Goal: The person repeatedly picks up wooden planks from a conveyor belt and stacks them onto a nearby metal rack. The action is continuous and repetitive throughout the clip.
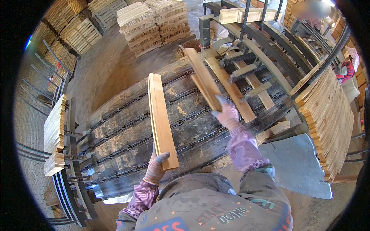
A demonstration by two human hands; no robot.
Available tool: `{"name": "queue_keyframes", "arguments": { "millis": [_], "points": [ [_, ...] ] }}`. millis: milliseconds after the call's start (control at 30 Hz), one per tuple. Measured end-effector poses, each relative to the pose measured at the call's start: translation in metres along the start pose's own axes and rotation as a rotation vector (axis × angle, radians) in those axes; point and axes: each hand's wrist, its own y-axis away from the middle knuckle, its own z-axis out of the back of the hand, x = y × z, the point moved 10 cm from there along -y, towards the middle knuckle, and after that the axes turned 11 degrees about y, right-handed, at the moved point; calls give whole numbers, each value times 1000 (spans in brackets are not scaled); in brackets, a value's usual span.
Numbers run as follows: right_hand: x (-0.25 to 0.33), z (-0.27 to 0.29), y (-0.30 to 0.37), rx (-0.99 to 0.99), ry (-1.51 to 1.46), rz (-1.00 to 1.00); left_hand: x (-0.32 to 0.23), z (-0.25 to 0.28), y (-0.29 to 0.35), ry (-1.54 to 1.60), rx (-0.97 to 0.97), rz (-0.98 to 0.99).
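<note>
My left hand [155, 170], in a striped glove with a grey thumb tip, is closed round the near end of a small stack of wooden boards [161, 119]. Those boards tilt over the chain conveyor [185, 119]. To the right, my gloved right hand [226, 113] grips the near end of other wooden boards [203, 79], which are blurred by motion. Just beyond that hand, a single board [231, 90] lies across the chains. Another board [254, 84] rests farther right, by dark brushes [246, 72] under the machine frame.
A tall stack of boards [327, 123] leans at the right, above a metal sheet [296, 161]. Shorter board piles [54, 125] sit in a rack at left. Bundled wood [154, 27] stands beyond the conveyor. Another person [347, 71] is at far right.
</note>
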Motion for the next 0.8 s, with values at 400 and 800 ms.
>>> {"name": "queue_keyframes", "arguments": {
  "millis": [400, 800],
  "points": [
    [-60, 0, 20, 335, 509, -293, 10, -35, 1, -67, 124, 96],
    [15, -126, 116, 563, -1730, -543, 1, -39, -5, -111, 123, 71]
  ]
}}
